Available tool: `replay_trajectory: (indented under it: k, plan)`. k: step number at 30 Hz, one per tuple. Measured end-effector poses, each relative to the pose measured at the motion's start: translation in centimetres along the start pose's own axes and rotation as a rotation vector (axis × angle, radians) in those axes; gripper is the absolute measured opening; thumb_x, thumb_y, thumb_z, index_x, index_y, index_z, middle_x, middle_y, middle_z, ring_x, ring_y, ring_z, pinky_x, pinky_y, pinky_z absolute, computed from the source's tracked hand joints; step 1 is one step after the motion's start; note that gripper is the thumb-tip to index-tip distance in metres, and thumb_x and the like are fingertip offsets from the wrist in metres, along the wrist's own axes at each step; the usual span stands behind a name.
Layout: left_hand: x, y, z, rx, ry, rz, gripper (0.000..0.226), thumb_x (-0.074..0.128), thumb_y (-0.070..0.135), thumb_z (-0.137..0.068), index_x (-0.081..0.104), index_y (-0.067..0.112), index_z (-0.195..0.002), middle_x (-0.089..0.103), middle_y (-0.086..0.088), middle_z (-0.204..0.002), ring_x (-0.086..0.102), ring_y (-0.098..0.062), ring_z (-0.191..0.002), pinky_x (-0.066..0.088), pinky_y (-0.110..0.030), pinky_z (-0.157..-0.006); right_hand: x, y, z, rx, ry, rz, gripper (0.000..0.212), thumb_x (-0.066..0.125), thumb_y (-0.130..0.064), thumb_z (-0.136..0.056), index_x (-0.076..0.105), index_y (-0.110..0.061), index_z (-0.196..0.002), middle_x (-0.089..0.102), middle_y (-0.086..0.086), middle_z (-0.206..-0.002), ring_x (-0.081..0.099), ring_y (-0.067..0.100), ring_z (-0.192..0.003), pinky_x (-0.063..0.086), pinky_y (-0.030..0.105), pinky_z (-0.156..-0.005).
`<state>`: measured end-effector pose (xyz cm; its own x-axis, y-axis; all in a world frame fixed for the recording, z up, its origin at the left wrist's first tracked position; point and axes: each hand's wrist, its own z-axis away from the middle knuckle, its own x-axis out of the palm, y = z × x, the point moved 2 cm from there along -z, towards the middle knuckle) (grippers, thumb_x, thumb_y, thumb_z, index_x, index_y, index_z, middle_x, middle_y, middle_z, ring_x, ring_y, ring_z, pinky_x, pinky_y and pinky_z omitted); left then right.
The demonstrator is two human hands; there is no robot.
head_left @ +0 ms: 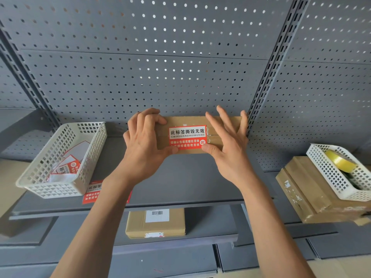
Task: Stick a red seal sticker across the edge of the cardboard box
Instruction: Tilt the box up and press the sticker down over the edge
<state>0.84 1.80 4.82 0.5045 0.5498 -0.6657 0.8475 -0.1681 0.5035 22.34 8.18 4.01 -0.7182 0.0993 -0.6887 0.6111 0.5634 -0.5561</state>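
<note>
Two white mesh baskets [56, 190] [333, 177] flank the brown cardboard box [184, 121]; left hand [143, 145] grips it, right hand [230, 149], fingers spread, presses the red seal sticker [187, 137].

Both forearms bare, stretched forward side by side | left grip [143, 143] curled round the left end of the cardboard box [186, 121], thumb along its lower edge | right grip [228, 146] splayed, fingers straight, thumb tip pressed against the box front

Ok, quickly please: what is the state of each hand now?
Left hand: closed, grips the left end of the cardboard box.
Right hand: open, fingers straight, thumb presses the red seal sticker on the box.
</note>
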Motion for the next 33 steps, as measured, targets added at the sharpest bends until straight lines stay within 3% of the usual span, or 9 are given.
replay_trajectory:
  k: [6, 12, 16, 22, 28, 30, 33]
  plan:
    - [-0.1, -0.3, 0.8, 0.008, -0.049, 0.05, 0.071, 0.089, 0.027, -0.068, 0.046, 0.021, -0.124, 0.033, 0.007, -0.149, 0.023, -0.02, -0.138, 0.029, -0.049, -0.104, 0.2, 0.6, 0.8, -0.022, -0.001, -0.004, 0.073, 0.062, -0.003, -0.094, 0.036, -0.038, -0.153, 0.013, -0.019, -0.167, -0.017, 0.032, -0.155, -0.003, 0.034, -0.118]
    - [0.3, -0.3, 3.0, 0.036, -0.035, 0.128, 0.069, 0.075, 0.052, -0.064, 0.048, 0.02, -0.119, 0.034, 0.005, -0.152, 0.02, -0.023, -0.146, 0.027, -0.046, -0.103, 0.5, 0.8, 2.7, 0.014, -0.037, -0.161, 0.059, 0.044, 0.0, -0.101, 0.04, -0.029, -0.153, 0.011, -0.016, -0.168, -0.027, 0.025, -0.153, -0.004, 0.039, -0.124]
    - [1.4, -0.8, 5.3, 0.055, -0.04, 0.148, 0.061, 0.071, 0.039, -0.07, 0.05, 0.014, -0.121, 0.033, -0.003, -0.155, 0.012, -0.029, -0.151, 0.021, -0.045, -0.115, 1.1, 1.0, 5.1, 0.097, -0.095, -0.292, 0.061, 0.042, 0.002, -0.103, 0.037, -0.031, -0.153, 0.008, -0.024, -0.165, -0.034, 0.013, -0.15, -0.009, 0.02, -0.117]
    - [2.4, -1.8, 8.4, 0.081, -0.086, 0.154, 0.058, 0.071, 0.023, -0.072, 0.051, 0.01, -0.125, 0.034, -0.008, -0.156, 0.009, -0.032, -0.153, 0.02, -0.045, -0.122, 2.1, 1.7, 8.1, 0.182, -0.088, -0.414, 0.065, 0.047, 0.005, -0.1, 0.04, -0.034, -0.152, 0.013, -0.016, -0.168, -0.029, 0.003, -0.151, -0.004, 0.025, -0.121]
    - [2.9, -2.8, 10.3, 0.072, -0.138, 0.126, 0.059, 0.068, 0.026, -0.07, 0.051, 0.011, -0.124, 0.035, -0.008, -0.154, 0.009, -0.03, -0.153, 0.025, -0.052, -0.12, 3.5, 1.8, 10.3, 0.155, -0.083, -0.382, 0.067, 0.05, 0.007, -0.098, 0.041, -0.031, -0.153, 0.014, -0.014, -0.168, -0.026, 0.006, -0.153, 0.0, -0.004, -0.109]
    - [3.1, -3.0, 10.9, 0.079, -0.153, 0.105, 0.057, 0.067, 0.028, -0.072, 0.051, 0.011, -0.124, 0.035, -0.008, -0.154, 0.01, -0.029, -0.153, 0.025, -0.054, -0.12, 4.1, 2.3, 11.0, 0.15, -0.101, -0.358, 0.07, 0.048, 0.012, -0.097, 0.041, -0.03, -0.153, 0.014, -0.015, -0.168, -0.025, 0.007, -0.153, 0.002, -0.004, -0.109]
    - [3.2, -3.3, 11.4, 0.092, -0.162, 0.091, 0.054, 0.062, 0.028, -0.073, 0.051, 0.011, -0.123, 0.035, -0.008, -0.156, 0.009, -0.028, -0.154, 0.024, -0.055, -0.121, 4.6, 3.3, 11.6, 0.136, -0.074, -0.288, 0.076, 0.039, 0.021, -0.093, 0.044, -0.028, -0.151, 0.017, -0.02, -0.166, -0.019, 0.005, -0.155, 0.008, 0.015, -0.123]
